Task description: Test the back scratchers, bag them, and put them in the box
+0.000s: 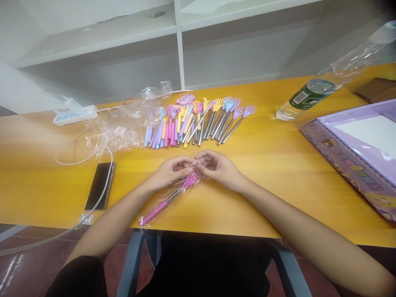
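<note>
The left hand (173, 170) and right hand (221, 169) are pinching the clear sleeve end (198, 163); the pink back scratcher (175, 195) is lying inside, on the table (229, 206). Uneven pulling could be tearing the plastic.

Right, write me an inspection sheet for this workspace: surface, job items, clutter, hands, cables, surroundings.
Surface: yellow table, with no spill seen.
Job items: pink scratcher inside a clear wrapper; a row of mixed-colour scratchers lies beyond.
Clutter: crumpled plastic, phone, part-full bottle, printed box.
Hands: left hand and right hand both pinch the wrapper's far end.
Cables: white cable loops on the left, crosses the phone and hangs past the near edge; power strip at back left.
Surroundings: pale shelves behind, chair below.
</note>
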The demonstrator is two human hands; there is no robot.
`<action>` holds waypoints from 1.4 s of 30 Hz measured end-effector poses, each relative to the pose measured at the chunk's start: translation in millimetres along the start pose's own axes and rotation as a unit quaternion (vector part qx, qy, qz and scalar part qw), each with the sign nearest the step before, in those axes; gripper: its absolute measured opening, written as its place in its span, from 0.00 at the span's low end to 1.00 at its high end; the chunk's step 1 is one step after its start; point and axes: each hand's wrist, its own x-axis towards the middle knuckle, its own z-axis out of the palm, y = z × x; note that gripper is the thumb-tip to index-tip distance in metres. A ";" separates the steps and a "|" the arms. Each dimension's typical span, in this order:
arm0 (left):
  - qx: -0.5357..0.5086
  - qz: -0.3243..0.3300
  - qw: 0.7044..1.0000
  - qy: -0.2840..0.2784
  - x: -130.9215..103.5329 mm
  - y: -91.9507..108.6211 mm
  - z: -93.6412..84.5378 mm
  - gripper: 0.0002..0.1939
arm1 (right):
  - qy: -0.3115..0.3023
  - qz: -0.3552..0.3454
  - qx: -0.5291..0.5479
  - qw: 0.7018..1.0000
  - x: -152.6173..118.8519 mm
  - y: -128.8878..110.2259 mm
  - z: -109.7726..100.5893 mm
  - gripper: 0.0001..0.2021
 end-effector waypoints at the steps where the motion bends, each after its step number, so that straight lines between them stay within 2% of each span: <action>1: -0.002 0.004 1.000 0.011 0.4 -1.1 0.9 0.19 | -0.002 -0.010 -0.005 1.000 -0.8 1.9 1.1 0.20; 4: -0.001 0.001 0.999 0.038 1.4 -6.1 3.0 0.19 | -0.006 -0.051 -0.038 0.998 -2.8 7.3 3.9 0.21; 6: -0.002 -0.009 0.999 0.053 1.5 -9.4 4.1 0.20 | 0.037 -0.112 -0.114 0.986 -3.4 8.7 4.3 0.19; 9: -0.013 -0.008 0.997 0.078 1.1 -11.7 5.7 0.19 | 0.113 -0.222 -0.276 0.928 -3.8 5.0 2.7 0.11; 11: -0.016 -0.001 0.996 0.085 1.0 -11.7 6.9 0.19 | 0.113 -0.264 -0.335 0.897 -4.3 0.7 1.4 0.08; 12: -0.015 0.003 0.996 0.083 1.1 -11.3 7.4 0.18 | 0.104 -0.271 -0.342 0.894 -4.6 -1.2 0.9 0.06; 18: 0.006 0.023 0.996 0.085 0.4 -7.8 8.4 0.15 | 0.060 -0.204 -0.294 0.932 -6.5 -3.6 3.5 0.04; 23: 0.048 0.033 0.995 0.085 -1.1 -6.3 7.5 0.12 | 0.049 -0.170 -0.257 0.950 -8.8 -3.8 8.9 0.05; 37: 0.034 0.016 0.996 0.087 0.7 -4.4 10.0 0.12 | 0.079 -0.182 -0.277 0.940 -6.9 -0.8 7.1 0.04; 42: 0.036 0.017 0.996 0.080 1.1 -5.3 8.8 0.14 | 0.054 -0.168 -0.263 0.949 -7.2 -2.8 6.4 0.04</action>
